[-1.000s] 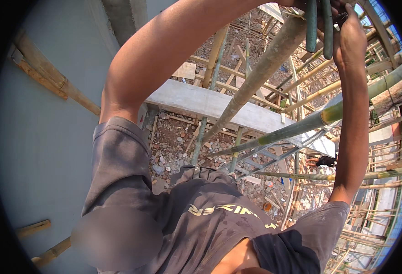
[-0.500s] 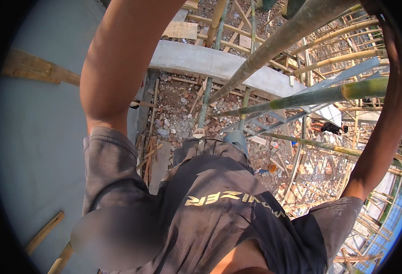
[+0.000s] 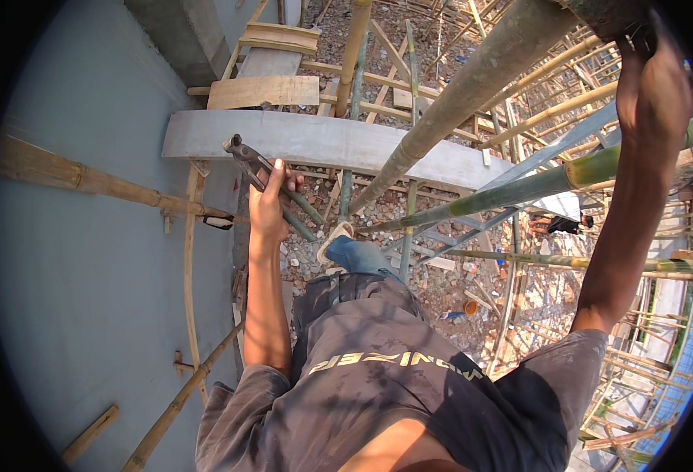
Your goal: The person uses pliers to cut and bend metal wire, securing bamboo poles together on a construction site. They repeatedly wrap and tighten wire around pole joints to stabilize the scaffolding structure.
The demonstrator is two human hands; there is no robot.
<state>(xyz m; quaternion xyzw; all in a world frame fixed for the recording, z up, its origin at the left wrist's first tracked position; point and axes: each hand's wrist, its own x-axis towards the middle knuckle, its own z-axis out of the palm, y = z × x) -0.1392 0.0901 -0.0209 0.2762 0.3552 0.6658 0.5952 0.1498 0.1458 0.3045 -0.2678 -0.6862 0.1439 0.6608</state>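
Note:
My left hand [image 3: 267, 206] is closed round a pair of pincers [image 3: 248, 164]. Their dark jaws point up and left, and green handles stick out past my fingers to the lower right. At the upper right, my right hand [image 3: 661, 88] is raised on a stretched arm, its fingers curled against a dark lump [image 3: 610, 14] at the top of a thick bamboo pole [image 3: 472, 86]. Blur and the picture's rim hide what those fingers grip. A greener bamboo pole [image 3: 531, 187] passes behind my right forearm.
A smooth grey wall [image 3: 86, 259] rises on the left, with a bamboo pole [image 3: 86, 177] against it. A pale plank [image 3: 323, 141] crosses ahead. Rubble [image 3: 456, 315] lies far below my sandalled foot [image 3: 334, 236]. Bamboo scaffolding fills the right, and a person [image 3: 567, 224] is down there.
My left arm has come down from above the picture, bringing the pincers into view. My right hand has come further into view at the upper right. The view has shifted, showing more wall and plank.

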